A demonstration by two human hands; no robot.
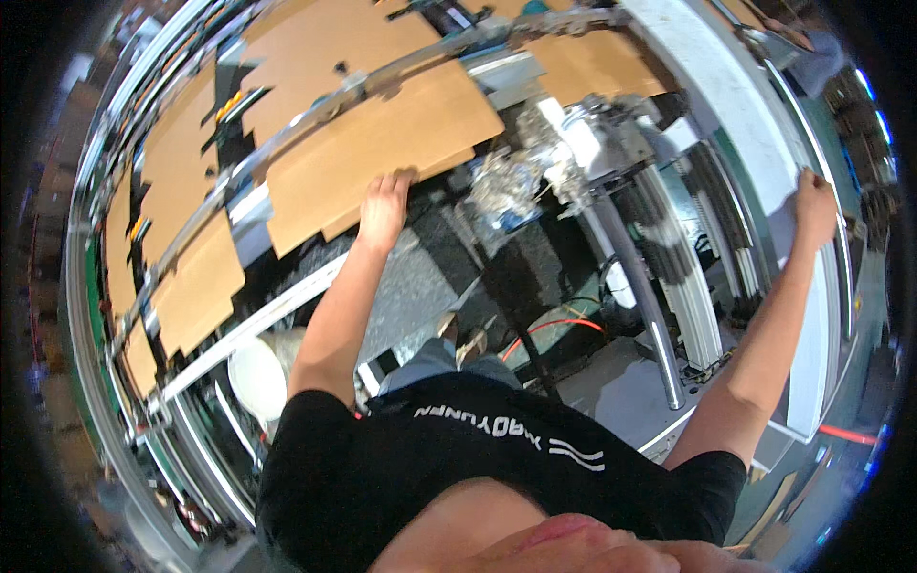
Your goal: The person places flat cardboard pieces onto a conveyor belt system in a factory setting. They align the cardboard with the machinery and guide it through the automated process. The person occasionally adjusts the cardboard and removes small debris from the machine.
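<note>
My left hand (387, 204) is at the near edge of a flat, die-cut brown cardboard sheet (380, 136), its fingers curled at the edge. My thumb's hold under the sheet is hard to make out. Far to the right, my right hand (817, 208) has its fingers curled at a long white machine panel (777, 186) beside a shiny metal rail (847, 286). Whether it grips the rail or only rests there is unclear. Between my hands is a machine part wrapped in crumpled clear plastic film and tape (516, 179).
More cardboard sheets (190, 286) lie along the machine under a curved metal crossbar (286, 143). A steel post (637, 301) rises in front of me. A white bucket (256, 376) stands left, and a red hose (555, 326) loops near my feet. Another person (817, 61) is at upper right.
</note>
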